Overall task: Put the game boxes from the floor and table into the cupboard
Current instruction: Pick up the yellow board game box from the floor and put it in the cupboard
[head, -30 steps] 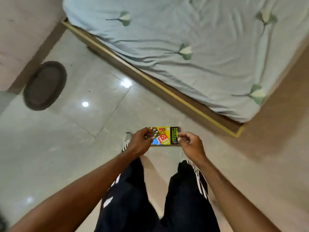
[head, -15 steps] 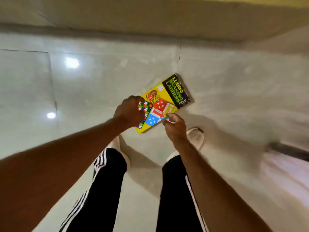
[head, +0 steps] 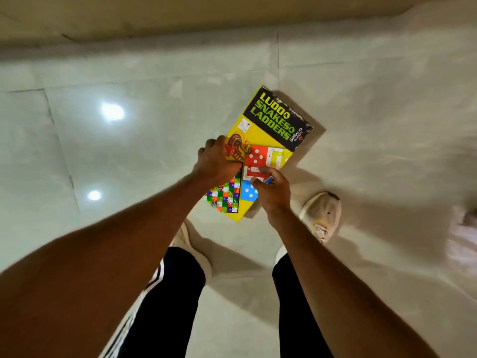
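Around you lie glossy pale floor tiles [head: 129, 156] with thin grout lines and bright lamp glare. Your worn off-white shoes [head: 322, 213] and black white-striped trousers [head: 175, 293] sit below the box, and nothing crosses it but your hands. The game box [head: 268, 125], flat rectangular printed cardboard in yellow and black, hangs tilted over the tiles before your feet. Your left hand [head: 219, 161] curls round its left edge, and your right hand [head: 271, 192] pinches the near right edge.
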Demonstrator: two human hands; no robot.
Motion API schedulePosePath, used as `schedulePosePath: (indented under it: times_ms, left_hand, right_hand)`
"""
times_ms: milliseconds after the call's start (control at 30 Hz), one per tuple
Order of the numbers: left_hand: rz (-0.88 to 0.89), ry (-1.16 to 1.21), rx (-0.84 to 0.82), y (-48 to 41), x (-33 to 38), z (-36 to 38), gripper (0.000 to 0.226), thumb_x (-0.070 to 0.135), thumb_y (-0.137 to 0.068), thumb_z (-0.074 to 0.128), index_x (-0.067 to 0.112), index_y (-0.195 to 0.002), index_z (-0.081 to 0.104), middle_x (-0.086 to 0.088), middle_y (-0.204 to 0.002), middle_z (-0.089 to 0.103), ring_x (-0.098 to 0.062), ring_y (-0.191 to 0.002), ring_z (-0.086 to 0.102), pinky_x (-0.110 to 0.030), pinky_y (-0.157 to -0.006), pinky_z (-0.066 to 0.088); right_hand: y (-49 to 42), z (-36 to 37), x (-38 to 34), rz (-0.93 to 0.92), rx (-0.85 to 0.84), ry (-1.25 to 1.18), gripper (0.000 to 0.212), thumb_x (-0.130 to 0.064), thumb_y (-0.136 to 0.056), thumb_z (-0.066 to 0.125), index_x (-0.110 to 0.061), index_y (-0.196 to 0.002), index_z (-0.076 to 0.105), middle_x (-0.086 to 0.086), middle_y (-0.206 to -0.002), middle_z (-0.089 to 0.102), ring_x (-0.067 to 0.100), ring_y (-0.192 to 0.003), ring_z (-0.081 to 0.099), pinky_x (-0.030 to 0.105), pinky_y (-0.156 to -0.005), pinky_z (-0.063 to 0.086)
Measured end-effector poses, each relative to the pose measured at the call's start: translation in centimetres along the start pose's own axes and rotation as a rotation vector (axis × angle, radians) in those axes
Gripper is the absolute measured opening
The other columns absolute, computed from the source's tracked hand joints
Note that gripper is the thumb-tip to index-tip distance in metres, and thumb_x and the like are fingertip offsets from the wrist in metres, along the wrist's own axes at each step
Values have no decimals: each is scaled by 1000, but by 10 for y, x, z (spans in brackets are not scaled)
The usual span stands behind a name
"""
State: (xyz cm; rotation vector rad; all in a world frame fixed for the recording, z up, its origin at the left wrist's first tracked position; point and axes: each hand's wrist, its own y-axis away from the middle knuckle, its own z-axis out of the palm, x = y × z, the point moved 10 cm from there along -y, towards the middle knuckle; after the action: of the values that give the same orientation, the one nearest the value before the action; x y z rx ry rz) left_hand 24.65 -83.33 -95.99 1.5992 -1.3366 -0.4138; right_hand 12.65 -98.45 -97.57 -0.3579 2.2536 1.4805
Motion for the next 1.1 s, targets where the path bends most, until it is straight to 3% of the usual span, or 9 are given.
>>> schedulePosePath:
  times_ms: [200, 300, 400, 533, 633, 733, 833, 1000, 1100]
  left_hand:
    - [65, 101, 53, 98, 66, -47, 71, 20, -63, 70, 14, -131, 48, -14, -122, 52, -37, -111, 54, -42, -98, 44]
    - [81, 180, 60, 166, 108, -73, 68, 27, -60, 71, 25, -125, 53, -6, -116, 58, -29, -105, 60, -47, -91, 52]
    - [103, 289, 79, 268, 179, -114, 58, 23, -63, 72, 27, -119, 56, -3, -117, 57, -23, -103, 62, -40, -86, 55]
    - [199, 365, 107, 387, 273, -160, 58, 14, -78, 75, 18, -131, 51, 0, -123, 52, -15, -105, 57, -22, -74, 47]
    - [293, 370, 109, 460, 342, -190, 59, 20, -75, 73, 18, -130, 52, -1, -126, 56, -16, -105, 60, -29, -78, 54]
    - [451, 348, 127, 526, 416, -218, 51, 11, -78, 73, 20, -125, 55, -1, -123, 60, -18, -105, 62, -34, -82, 56]
    - [560, 325, 136, 563, 473, -232, 49, 11, -78, 76, 24, -122, 57, 6, -115, 64, -12, -98, 64, -27, -74, 55]
    - [625, 354, 163, 574, 552, -249, 38, 11, -78, 78, 26, -108, 60, 9, -100, 68, -8, -87, 67, -18, -62, 53]
    - [625, 386, 178, 554, 598, -261, 35, 9, -77, 79, 27, -101, 61, 8, -94, 70, -9, -76, 68, -11, -54, 50]
  right_hand:
    - [77, -79, -60, -103, 29, 14, 36, -21, -72, 74, -29, -106, 68, -1, -113, 64, 18, -105, 62, 42, -93, 52]
    - [144, -145, -113, -170, 56, 6, 41, -7, -76, 74, -23, -113, 68, -5, -115, 60, 15, -110, 57, 27, -96, 47]
    - [225, -233, -178, -256, 75, 35, 43, -4, -76, 74, -23, -114, 67, -4, -117, 57, 12, -111, 56, 9, -93, 40]
    - [321, -337, -258, -396, 105, 52, 44, -4, -76, 73, -21, -116, 66, -4, -116, 54, 12, -110, 54, 29, -95, 50]
    - [381, -417, -310, -490, 143, 52, 42, -5, -77, 72, -23, -115, 66, -6, -115, 52, 10, -109, 54, 34, -90, 55]
    - [427, -496, -356, -574, 200, 57, 41, -7, -78, 72, -28, -113, 66, -5, -115, 56, 10, -107, 56, 13, -87, 48]
    - [452, -553, -389, -620, 239, 61, 42, -7, -79, 72, -30, -113, 67, -2, -115, 59, 6, -103, 55, 1, -84, 38]
    - [455, -618, -436, -669, 315, 48, 43, -6, -80, 71, -32, -114, 65, -3, -115, 58, 6, -102, 53, 16, -88, 44]
    - [434, -650, -476, -702, 332, 60, 43, -6, -80, 71, -31, -115, 66, -5, -115, 59, 5, -104, 53, 3, -83, 39]
